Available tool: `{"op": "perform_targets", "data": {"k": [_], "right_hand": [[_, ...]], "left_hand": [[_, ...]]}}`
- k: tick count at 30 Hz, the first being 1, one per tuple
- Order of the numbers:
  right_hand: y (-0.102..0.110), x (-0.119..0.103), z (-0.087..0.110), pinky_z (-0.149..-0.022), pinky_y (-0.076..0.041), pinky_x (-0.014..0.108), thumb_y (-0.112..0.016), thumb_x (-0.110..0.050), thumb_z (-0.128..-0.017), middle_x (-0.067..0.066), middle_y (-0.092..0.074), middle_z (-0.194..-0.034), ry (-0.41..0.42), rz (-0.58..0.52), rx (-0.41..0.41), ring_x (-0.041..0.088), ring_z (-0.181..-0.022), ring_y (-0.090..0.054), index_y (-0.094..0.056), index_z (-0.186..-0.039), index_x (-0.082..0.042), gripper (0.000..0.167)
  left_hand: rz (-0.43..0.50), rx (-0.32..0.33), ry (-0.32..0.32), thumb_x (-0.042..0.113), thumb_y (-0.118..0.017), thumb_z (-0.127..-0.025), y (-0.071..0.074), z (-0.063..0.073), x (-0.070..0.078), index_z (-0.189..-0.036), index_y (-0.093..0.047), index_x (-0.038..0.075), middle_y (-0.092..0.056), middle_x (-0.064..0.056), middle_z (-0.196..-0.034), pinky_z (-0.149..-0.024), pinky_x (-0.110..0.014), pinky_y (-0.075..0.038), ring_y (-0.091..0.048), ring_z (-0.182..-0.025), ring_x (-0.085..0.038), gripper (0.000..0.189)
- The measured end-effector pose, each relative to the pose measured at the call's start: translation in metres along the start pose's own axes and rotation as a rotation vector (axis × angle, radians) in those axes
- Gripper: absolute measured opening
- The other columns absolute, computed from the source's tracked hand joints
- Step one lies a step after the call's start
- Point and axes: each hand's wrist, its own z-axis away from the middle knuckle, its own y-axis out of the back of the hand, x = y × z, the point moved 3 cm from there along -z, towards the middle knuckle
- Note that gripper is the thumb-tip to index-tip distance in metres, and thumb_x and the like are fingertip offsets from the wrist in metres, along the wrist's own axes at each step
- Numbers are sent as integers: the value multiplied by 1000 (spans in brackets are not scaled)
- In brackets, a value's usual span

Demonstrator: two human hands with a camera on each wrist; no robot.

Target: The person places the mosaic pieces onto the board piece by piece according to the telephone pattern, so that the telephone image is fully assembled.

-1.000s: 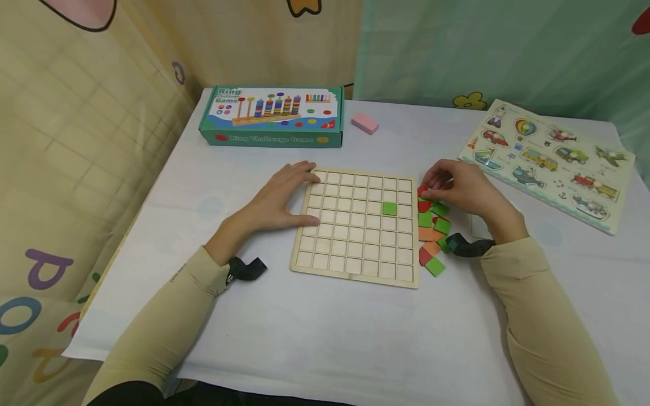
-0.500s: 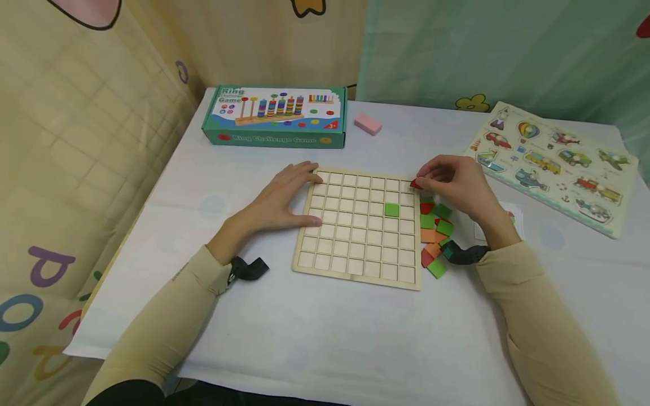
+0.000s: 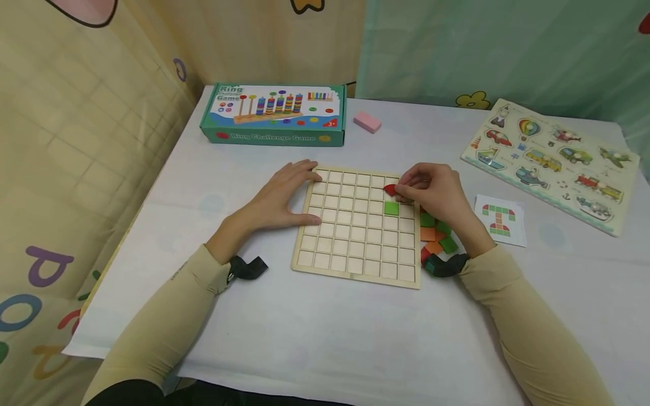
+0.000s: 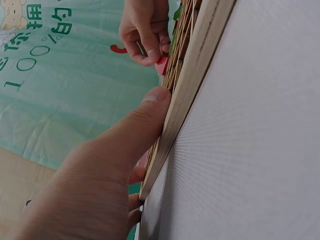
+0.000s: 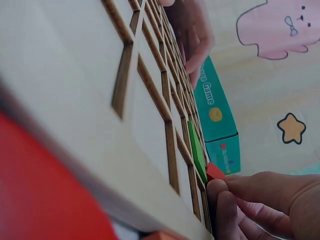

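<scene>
A wooden grid board point(image 3: 355, 234) lies on the table, with one green square tile point(image 3: 391, 208) seated in a cell toward its upper right. My right hand point(image 3: 431, 189) pinches a red tile point(image 3: 390, 189) with a curved edge between thumb and finger, close over the cell just beyond the green one. In the right wrist view the red tile point(image 5: 215, 171) sits right beside the green tile point(image 5: 196, 150). At the board's left edge rests my left hand point(image 3: 281, 197), fingers spread and thumb point(image 4: 157, 95) on the frame.
Loose green, orange and red tiles point(image 3: 430, 233) lie along the board's right side, partly under my right wrist. A pattern card point(image 3: 500, 220) is right of them. Farther back are a green game box point(image 3: 274, 115), a pink block point(image 3: 367, 122) and a vehicle puzzle board point(image 3: 550, 163).
My right hand has picked the red tile from the loose pile and carried it left over the board. The pattern card is now uncovered. My left hand stays in place.
</scene>
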Motion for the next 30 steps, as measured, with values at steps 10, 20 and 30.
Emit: {"op": "perform_targets", "data": {"k": [10, 20, 30], "right_hand": [[-5, -1, 0, -60, -54, 17, -77, -21, -97, 12, -77, -88, 16, 30, -11, 13, -70, -73, -75, -101, -5, 16], [-6, -6, 1, -66, -45, 31, -78, -24, -96, 7, -73, -75, 115, 161, 0, 21, -71, -65, -76, -88, -8, 18], [2, 0, -1, -67, -48, 24, -81, -24, -95, 3, -74, -84, 129, 125, -117, 17, -78, -67, -80, -96, -14, 10]], "left_hand": [[-3, 6, -3, 56, -87, -80, -1, -1, -1, -144, -52, 16, -35, -8, -171, -137, -43, -7, -20, -163, -24, 83], [-1, 1, 6, 56, -87, -81, -1, 0, -1, -144, -53, 16, -35, -8, -170, -137, -43, -8, -21, -163, -24, 83], [-1, 1, 2, 55, -87, -81, -1, 0, -1, -144, -53, 14, -35, -10, -170, -136, -45, -8, -21, -163, -26, 83]]}}
